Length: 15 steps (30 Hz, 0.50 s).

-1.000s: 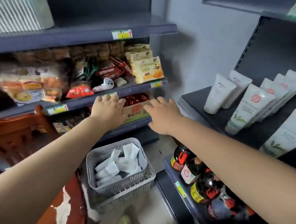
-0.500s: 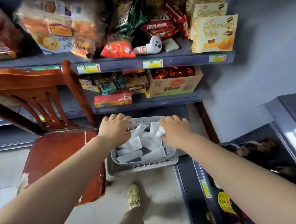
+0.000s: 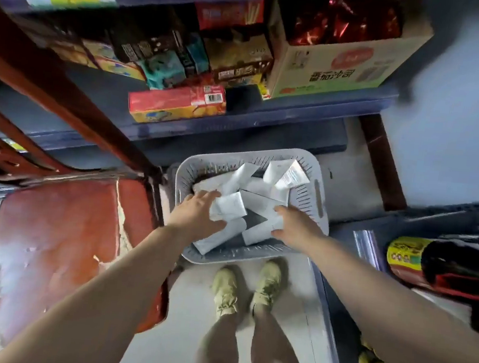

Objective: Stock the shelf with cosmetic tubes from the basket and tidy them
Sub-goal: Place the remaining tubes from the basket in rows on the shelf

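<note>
in the head view, the person is looking straight down into the grey basket sitting on the floor, just in front of their two shoes. the basket is holding a loose pile of white cosmetic tubes, lying flat and pointing every which way.

the left hand is reaching in over the near left corner of the basket. its fingers are lying on a white tube at the left side of the pile. this tube's long side is running from the far left corner toward the near right side. i cannot tell if the fingers are pinching it or only touching it.

the right hand is reaching in over the near right corner. its fingers are curling on the end of another tube, which is lying across the near edge, pointing left. i cannot tell if it is holding it tight.

each hand is nearest the tube on its own side, so i think each one is getting ready to lift its own tube.

a red chair is standing just left of the basket. snack boxes are sitting on the low shelf past the far edge.
</note>
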{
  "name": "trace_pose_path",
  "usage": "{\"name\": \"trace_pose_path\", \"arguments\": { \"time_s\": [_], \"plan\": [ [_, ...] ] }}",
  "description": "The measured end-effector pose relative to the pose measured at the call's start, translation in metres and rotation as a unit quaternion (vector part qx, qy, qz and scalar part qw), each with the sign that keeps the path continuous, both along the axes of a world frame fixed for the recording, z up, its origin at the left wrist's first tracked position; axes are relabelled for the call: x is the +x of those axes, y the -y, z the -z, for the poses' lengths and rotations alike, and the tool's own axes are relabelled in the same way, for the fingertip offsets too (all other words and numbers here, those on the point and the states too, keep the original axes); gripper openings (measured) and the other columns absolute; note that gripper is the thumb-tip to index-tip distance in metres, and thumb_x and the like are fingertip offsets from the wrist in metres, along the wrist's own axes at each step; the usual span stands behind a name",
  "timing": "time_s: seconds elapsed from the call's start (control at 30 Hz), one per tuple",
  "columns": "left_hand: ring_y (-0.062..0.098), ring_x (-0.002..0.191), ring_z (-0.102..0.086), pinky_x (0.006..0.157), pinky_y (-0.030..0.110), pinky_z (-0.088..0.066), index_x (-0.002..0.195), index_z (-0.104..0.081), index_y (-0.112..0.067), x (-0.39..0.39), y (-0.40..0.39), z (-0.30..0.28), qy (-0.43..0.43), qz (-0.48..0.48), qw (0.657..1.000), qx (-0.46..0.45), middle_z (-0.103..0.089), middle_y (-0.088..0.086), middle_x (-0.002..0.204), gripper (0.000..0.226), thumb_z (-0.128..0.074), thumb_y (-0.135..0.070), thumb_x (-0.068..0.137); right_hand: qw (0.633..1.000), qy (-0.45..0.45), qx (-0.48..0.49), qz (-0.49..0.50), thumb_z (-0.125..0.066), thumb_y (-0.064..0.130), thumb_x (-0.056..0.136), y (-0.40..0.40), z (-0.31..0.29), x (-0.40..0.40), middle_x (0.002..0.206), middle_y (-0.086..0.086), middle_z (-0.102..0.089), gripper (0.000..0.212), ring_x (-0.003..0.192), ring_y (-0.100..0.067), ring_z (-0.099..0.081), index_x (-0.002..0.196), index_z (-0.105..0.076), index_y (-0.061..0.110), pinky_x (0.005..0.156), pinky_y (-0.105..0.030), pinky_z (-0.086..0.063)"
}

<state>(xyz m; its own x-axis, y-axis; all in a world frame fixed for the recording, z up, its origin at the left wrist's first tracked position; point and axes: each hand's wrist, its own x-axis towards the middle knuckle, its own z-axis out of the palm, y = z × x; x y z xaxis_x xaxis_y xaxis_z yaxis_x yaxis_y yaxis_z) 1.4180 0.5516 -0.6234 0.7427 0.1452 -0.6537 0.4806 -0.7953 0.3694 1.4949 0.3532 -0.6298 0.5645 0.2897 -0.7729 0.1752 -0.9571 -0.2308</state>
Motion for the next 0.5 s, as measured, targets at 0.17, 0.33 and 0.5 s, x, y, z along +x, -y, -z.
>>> {"name": "trace_pose_path", "arguments": {
  "time_s": [0.17,0.33,0.5],
  "plan": [
    [0.024,0.133,-0.033,0.105,0.040,-0.036,0.142,-0.028,-0.025,0.013,0.003,0.092,-0.038,-0.026,0.999,-0.014,-0.034,0.000,0.147,0.069,-0.063,-0.033,0.083,0.987,-0.054,0.014,0.153,-0.060,0.024,0.086,0.003,0.093,0.014,0.139,-0.012,-0.044,0.059,0.126,-0.027,-0.044,0.139,-0.036,0.014,0.099,-0.033,-0.040],
    [0.026,0.131,-0.037,0.104,0.042,-0.039,0.140,-0.031,-0.024,0.025,-0.001,0.164,-0.051,-0.052,0.997,-0.026,-0.037,0.002,0.145,0.070,-0.066,-0.028,0.080,0.955,-0.084,0.020,0.284,-0.063,0.023,0.086,0.002,0.164,0.023,0.140,-0.011,-0.044,0.062,0.123,-0.026,-0.047,0.139,-0.036,0.009,0.096,-0.030,-0.039],
    [0.024,0.127,-0.040,0.106,0.039,-0.036,0.135,-0.040,-0.022,0.032,-0.006,0.204,-0.017,-0.040,0.999,-0.018,-0.044,0.002,0.138,0.066,-0.071,-0.023,0.077,0.933,-0.046,0.025,0.357,-0.067,0.020,0.082,0.007,0.205,0.037,0.129,-0.016,-0.050,0.058,0.116,-0.030,-0.051,0.130,-0.042,0.000,0.091,-0.032,-0.042]
  ]
}}
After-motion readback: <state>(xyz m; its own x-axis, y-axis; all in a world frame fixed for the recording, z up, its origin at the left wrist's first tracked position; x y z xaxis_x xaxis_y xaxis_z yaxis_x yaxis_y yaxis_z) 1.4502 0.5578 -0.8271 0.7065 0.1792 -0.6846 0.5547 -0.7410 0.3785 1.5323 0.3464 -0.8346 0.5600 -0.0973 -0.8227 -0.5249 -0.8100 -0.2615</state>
